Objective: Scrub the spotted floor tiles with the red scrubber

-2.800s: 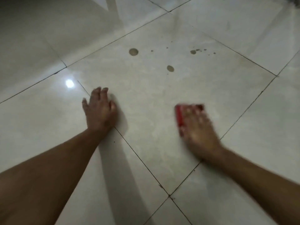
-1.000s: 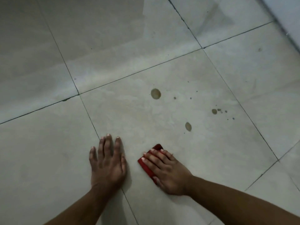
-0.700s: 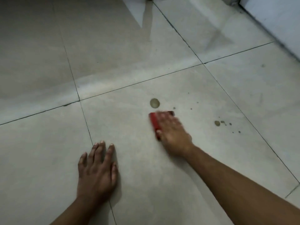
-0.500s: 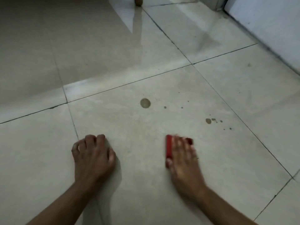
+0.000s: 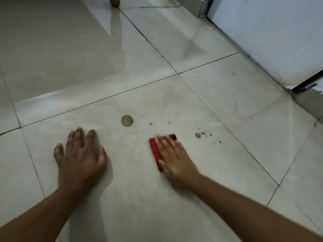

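The right hand [image 5: 174, 159] is lying flat on top of the red scrubber [image 5: 156, 151], fingers straight and close together, pressing it down onto the spotted floor tile [image 5: 139, 198]; only the scrubber's left edge and a far corner are showing from under the palm, and the thumb is resting along that left edge — whether it is hooking under the edge is hard to tell, since the hand is slightly blurred. The left hand [image 5: 79, 158] is resting on the same tile well to the left, fingers spread wide and holding nothing, palm down. Just beyond the scrubber, a large round brown spot [image 5: 127, 120] is sitting on the tile between the two hands, with two tiny specks to its right. A cluster of smaller brown spots [image 5: 198, 135] is lying near the scrubber's far right corner — close, but apart from it. A pale wall panel [image 5: 271, 41] is running along the upper right.
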